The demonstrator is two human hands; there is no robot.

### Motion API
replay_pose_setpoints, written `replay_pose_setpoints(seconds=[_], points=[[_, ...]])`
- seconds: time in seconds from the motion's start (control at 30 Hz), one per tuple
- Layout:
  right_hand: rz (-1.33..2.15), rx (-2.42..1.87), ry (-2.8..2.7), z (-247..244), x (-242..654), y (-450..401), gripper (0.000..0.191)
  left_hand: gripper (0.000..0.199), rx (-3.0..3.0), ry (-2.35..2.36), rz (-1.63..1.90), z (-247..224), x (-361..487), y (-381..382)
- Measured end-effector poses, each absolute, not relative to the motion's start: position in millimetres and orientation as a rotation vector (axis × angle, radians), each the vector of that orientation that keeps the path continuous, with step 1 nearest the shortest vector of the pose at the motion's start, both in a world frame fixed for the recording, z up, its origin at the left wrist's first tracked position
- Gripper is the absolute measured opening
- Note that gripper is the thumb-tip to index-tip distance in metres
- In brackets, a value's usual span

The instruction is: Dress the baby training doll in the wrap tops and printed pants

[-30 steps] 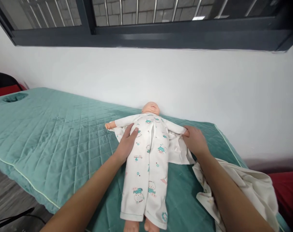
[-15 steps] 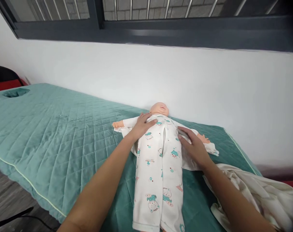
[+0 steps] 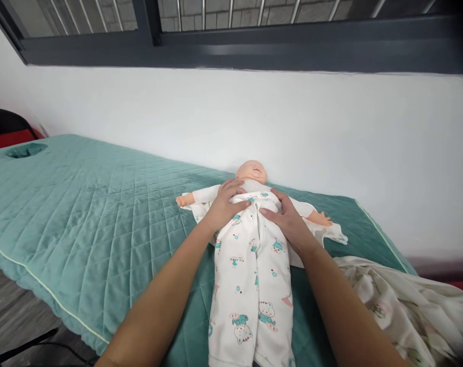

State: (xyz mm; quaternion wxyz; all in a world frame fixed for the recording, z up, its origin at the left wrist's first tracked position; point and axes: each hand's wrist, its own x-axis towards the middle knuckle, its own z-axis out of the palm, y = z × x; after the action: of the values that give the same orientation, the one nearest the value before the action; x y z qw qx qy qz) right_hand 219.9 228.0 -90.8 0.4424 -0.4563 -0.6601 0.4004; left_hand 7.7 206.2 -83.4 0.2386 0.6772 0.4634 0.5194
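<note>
A baby doll (image 3: 251, 172) lies on its back in a white long-sleeved top, its arms spread to both sides. White baby trousers (image 3: 250, 275) with teal and pink animal prints cover its legs and reach up to its chest. My left hand (image 3: 227, 204) grips the waistband at the left side, thumb on the front cloth and fingers bent over the top edge. My right hand (image 3: 288, 216) holds the waistband on the right, thumb and fingers apart across the cloth. The fingertips partly disappear against the fabric. Between my hands the waistband is bunched.
The doll lies on a green quilted bed cover (image 3: 112, 219) with a face hole (image 3: 27, 150) at the far left. A crumpled cream cloth (image 3: 403, 311) lies at the right. Behind are a white wall (image 3: 350, 127) and a barred window (image 3: 231, 30).
My right hand has moved left and up, from the doll's side onto the waistband. The trousers' top edge sits lower and is bunched, showing more white top. My left hand has barely shifted.
</note>
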Motion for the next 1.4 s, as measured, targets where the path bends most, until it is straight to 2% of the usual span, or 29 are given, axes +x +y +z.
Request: replay_pose_setpoints(seconds=[0.07,0.17,0.27,0.4,0.67,0.8,0.93,1.13,1.4], points=[[0.962,-1.157,-1.658,-89.4,219.8,225.7,0.067,0.003,1.998,1.270,1.512,-82.5,12.8,201.6],[0.782,-1.145,-1.705,-86.7,217.8,223.6,0.050,0.018,2.191,1.223,1.590,-81.7,18.7,196.3],[0.568,-1.111,-1.780,-83.4,213.7,219.2,0.036,0.017,2.279,1.262,1.583,-81.8,20.4,194.6],[0.286,-1.026,-1.885,-78.6,206.5,207.8,0.023,0.029,2.428,1.349,1.452,-80.8,17.6,194.4],[0.284,-1.027,-1.915,-79.7,205.7,200.0,0.025,0.005,2.634,1.577,1.275,-80.2,14.7,191.1],[0.270,-1.143,-1.930,-77.6,205.4,198.4,0.023,0.013,2.667,1.763,1.208,-86.1,14.5,187.9],[0.192,-1.176,-1.971,-77.9,205.9,198.2,0.021,0.013,2.600,1.884,1.185,-94.3,10.4,176.1],[0.155,-1.109,-2.025,-85.3,210.5,203.5,0.023,0.021,2.410,2.112,1.185,-110.4,-1.5,127.6],[0.028,-1.016,-2.006,-87.5,209.6,200.3,0.019,0.020,2.140,1.995,1.154,-113.6,1.7,86.4]])
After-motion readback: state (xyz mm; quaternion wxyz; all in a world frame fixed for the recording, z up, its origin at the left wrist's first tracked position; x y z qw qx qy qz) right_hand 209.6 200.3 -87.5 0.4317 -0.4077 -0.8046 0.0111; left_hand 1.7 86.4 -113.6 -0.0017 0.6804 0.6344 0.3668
